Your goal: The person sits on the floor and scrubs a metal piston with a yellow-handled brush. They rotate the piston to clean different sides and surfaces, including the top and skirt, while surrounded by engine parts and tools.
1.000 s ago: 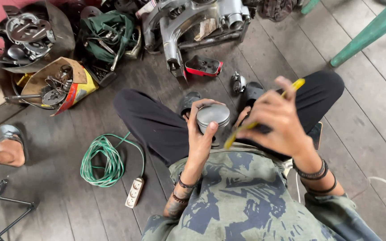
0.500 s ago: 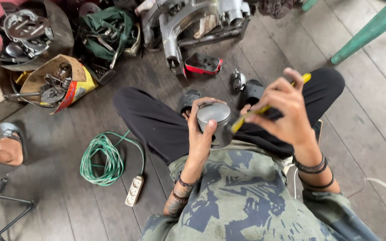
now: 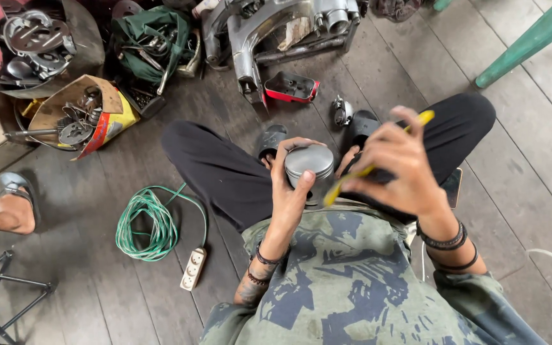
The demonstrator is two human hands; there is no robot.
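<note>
My left hand (image 3: 287, 191) at frame centre, fingers clamped round grey metal piston (image 3: 309, 162), flat crown up, over my lap. My right hand (image 3: 398, 167) just right of it, fingers closed on yellow-handled tool (image 3: 367, 170), tip at piston's side. Green cable coil (image 3: 147, 223) on plank floor (image 3: 97, 281), lower left.

Bare grey plank floor (image 3: 378, 70) lies open right of the knees. Ahead, grey metal engine casing (image 3: 269, 32) and red plastic cover (image 3: 292, 87) block the way. Left, coiled green extension cable (image 3: 145, 223) and parts-filled cardboard box (image 3: 78, 115) crowd the boards.
</note>
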